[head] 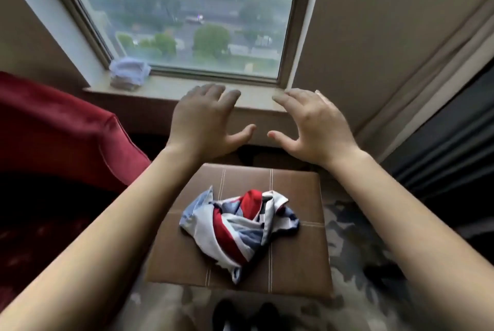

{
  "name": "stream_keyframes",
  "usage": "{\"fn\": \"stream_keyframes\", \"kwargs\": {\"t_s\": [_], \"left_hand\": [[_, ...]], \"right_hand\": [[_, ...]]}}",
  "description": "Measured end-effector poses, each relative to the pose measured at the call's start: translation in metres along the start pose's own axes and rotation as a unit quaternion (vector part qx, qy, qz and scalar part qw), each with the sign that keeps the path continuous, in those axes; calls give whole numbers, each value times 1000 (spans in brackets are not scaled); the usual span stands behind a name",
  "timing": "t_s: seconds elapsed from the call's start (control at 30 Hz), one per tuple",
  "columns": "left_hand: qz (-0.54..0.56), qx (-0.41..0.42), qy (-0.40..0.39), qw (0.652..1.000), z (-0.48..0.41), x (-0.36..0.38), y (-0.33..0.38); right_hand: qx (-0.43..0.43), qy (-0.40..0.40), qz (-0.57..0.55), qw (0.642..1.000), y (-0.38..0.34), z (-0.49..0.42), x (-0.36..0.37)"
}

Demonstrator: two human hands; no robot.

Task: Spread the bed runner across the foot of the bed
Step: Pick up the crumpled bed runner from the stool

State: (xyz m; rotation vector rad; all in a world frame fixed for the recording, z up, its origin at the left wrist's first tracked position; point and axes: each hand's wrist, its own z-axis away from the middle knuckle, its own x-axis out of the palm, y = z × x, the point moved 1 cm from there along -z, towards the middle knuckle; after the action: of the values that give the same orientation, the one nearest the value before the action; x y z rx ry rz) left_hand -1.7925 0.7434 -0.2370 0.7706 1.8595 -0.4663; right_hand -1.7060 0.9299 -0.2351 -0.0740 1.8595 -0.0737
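below both hands [205, 122] [318, 127] — crumpled runner [238, 226]

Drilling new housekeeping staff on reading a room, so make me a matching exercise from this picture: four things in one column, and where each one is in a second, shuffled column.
Things
1. crumpled striped cloth
2. folded pale cloth
3. red armchair
4. dark curtain

Places
A. on the window sill
B. at the right edge of the view
C. on the brown stool
D. at the left of the view

Pairs: 1-C, 2-A, 3-D, 4-B
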Motion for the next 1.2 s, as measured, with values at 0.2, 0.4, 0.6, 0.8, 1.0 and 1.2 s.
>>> {"fn": "stream_keyframes", "kwargs": {"t_s": [0.2, 0.4, 0.6, 0.8, 1.0, 1.2], "left_hand": [[14, -17, -101, 995, 41, 98, 2], [41, -53, -146, 987, 83, 184, 4], [55, -98, -178, 978, 127, 265, 5], [49, -126, -237, 962, 180, 337, 9], [14, -207, -370, 905, 228, 399, 16], [37, -232, -402, 885, 259, 451, 29]], "right_hand": [[-6, -65, -50, 997, 11, 15, 105], [-17, -130, -80, 988, 30, 43, 203], [-36, -189, -85, 978, 50, 81, 293], [-70, -253, -75, 962, 58, 108, 371], [-126, -363, -25, 923, 59, 117, 445], [-189, -414, 77, 887, 50, 120, 500]]}}
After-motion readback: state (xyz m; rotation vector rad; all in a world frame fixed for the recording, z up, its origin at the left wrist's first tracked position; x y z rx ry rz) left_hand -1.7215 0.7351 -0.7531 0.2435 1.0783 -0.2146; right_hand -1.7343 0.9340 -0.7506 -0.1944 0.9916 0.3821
